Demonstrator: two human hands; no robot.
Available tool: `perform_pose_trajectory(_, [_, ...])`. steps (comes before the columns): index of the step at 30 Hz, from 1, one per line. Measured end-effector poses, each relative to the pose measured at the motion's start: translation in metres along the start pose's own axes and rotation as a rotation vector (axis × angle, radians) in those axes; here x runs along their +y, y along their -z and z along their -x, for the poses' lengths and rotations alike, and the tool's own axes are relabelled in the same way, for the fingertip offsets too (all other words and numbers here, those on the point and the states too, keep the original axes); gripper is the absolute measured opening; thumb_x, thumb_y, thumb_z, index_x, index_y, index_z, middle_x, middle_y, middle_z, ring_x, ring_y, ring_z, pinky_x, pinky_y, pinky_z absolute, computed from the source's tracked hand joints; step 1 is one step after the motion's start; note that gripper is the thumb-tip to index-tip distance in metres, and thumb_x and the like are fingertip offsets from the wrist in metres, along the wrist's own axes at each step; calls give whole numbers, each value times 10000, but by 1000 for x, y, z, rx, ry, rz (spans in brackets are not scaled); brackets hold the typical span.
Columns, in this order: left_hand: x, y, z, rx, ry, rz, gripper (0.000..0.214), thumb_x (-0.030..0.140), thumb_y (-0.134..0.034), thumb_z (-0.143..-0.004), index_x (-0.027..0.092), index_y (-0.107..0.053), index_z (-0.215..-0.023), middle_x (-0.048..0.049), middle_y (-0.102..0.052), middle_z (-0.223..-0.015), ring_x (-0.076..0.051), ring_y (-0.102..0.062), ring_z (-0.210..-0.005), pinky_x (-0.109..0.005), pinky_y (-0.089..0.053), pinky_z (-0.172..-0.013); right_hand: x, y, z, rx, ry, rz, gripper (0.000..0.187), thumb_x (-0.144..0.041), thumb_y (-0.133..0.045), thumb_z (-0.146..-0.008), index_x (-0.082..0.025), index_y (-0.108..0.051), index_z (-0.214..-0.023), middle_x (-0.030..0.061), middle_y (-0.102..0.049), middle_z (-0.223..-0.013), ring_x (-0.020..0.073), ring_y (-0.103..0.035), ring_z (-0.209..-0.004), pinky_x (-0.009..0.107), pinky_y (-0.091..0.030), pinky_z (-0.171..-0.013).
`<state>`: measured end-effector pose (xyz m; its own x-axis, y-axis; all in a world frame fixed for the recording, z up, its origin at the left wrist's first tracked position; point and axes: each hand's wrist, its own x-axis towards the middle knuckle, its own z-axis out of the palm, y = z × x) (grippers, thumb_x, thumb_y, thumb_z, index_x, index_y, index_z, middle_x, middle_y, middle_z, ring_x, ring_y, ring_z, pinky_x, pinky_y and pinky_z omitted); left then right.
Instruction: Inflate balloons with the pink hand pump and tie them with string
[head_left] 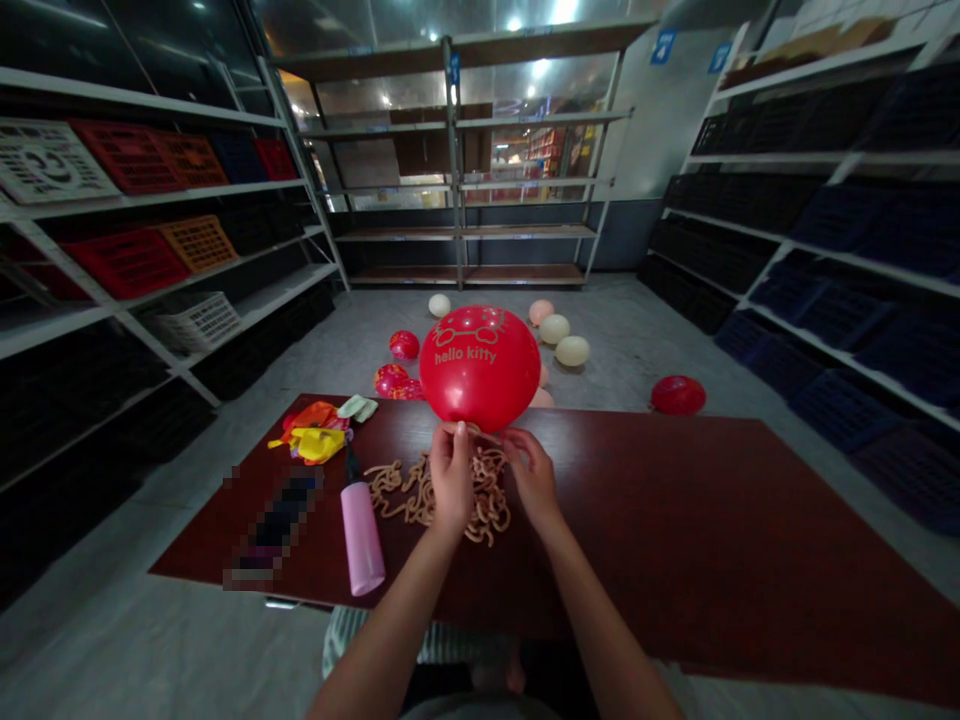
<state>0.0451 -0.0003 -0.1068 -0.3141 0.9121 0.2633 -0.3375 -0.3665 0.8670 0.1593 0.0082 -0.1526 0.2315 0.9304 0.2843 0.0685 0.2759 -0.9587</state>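
A large inflated red balloon (480, 370) with "hello kitty" lettering stands above the table, its neck end toward me. My left hand (453, 475) pinches the balloon's neck between thumb and fingers. To its right, my right hand (532, 475) has its fingers closed on a thin tan rubber band (486, 437) that stretches across to the left fingers. Below both hands lies a heap of tan, curled rubber bands (491, 500). Left of the heap, a pink balloon pump (362, 540) with a black nozzle rests on its side.
Uninflated balloons in orange, yellow and pale green (315, 430) lie at the table's left, near a pixelated dark object (277, 525). Several inflated balloons (555, 329) rest on the floor beyond the dark red table (675, 530). Shelves with crates (142, 262) line the sides.
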Motion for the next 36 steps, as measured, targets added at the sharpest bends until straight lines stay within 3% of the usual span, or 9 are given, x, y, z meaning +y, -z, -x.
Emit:
perform_pose_trajectory(6, [-13,-23,-13,-72,-180,-232,190,363,-566,-933,202,-573,-831,-16,-617,-794,-139,-561,-741,-261,-445,-733,26,13,-5,107,108,108,171,-383,-521,-896,-302,-632,-997,57,-677,-1016,250,-634,-956,408,-502,-893])
perform_pose_trajectory(10, [-37,-43,-45,-141,-314,-404,153,331,-525,-956,205,-592,-901,-46,-662,-906,-157,-616,-849,-280,-471,-809,50,19,-8,131,151,156,167,-352,-502,-899,-325,-617,-1016,59,-661,-999,270,-626,-941,444,-495,-887])
perform_pose_trajectory(13, [-64,-58,-88,-434,-391,-686,132,263,-536,-946,193,-631,-1005,-99,-664,-1099,-193,-631,-1025,-328,-475,-921,67,21,-14,138,174,187,163,-342,-490,-897,-345,-610,-1009,45,-659,-975,271,-628,-884,458,-506,-819])
perform_pose_trajectory(15, [-81,-66,-115,-720,-303,-916,366,200,-626,-875,192,-597,-1240,-164,-469,-1443,-248,-586,-1186,-377,-469,-982,76,21,-18,147,188,204,160,-344,-472,-903,-355,-599,-1000,36,-656,-955,265,-627,-845,454,-509,-768])
perform_pose_trajectory(17, [-93,-71,-132,-834,-210,-1090,612,207,-651,-852,202,-456,-1432,-190,-215,-1601,-307,-516,-1295,-437,-454,-1021,81,20,-21,146,202,219,157,-342,-462,-909,-367,-588,-1000,29,-651,-945,258,-622,-825,444,-507,-739])
perform_pose_trajectory(19, [-97,-72,-136,-872,-206,-1177,654,252,-604,-888,220,-370,-1498,-161,-153,-1630,-323,-442,-1367,-466,-425,-1061,82,20,-21,132,215,232,152,-333,-459,-915,-374,-578,-1001,24,-640,-934,246,-614,-813,429,-505,-728])
perform_pose_trajectory(26, [-76,-43,-114,-848,-187,-1242,596,312,-508,-938,154,-368,-1495,-125,-348,-1571,-241,-354,-1435,-410,-327,-1157,77,24,-20,61,237,270,148,-318,-444,-939,-350,-561,-1024,35,-601,-945,212,-583,-790,382,-497,-708])
perform_pose_trajectory(31, [-52,-4,-109,-751,-165,-1271,602,307,-509,-939,82,-379,-1482,-150,-392,-1542,-237,-376,-1422,-371,-297,-1172,70,26,-17,5,267,304,149,-305,-441,-945,-283,-577,-1004,58,-607,-963,197,-575,-815,354,-487,-725])
perform_pose_trajectory(36, [-21,42,-99,-610,-188,-1277,564,330,-510,-946,117,-416,-1460,-156,-441,-1509,-243,-422,-1394,-374,-317,-1158,65,27,-10,-41,308,339,168,-311,-462,-927,-226,-603,-962,59,-618,-940,184,-572,-823,339,-479,-732])
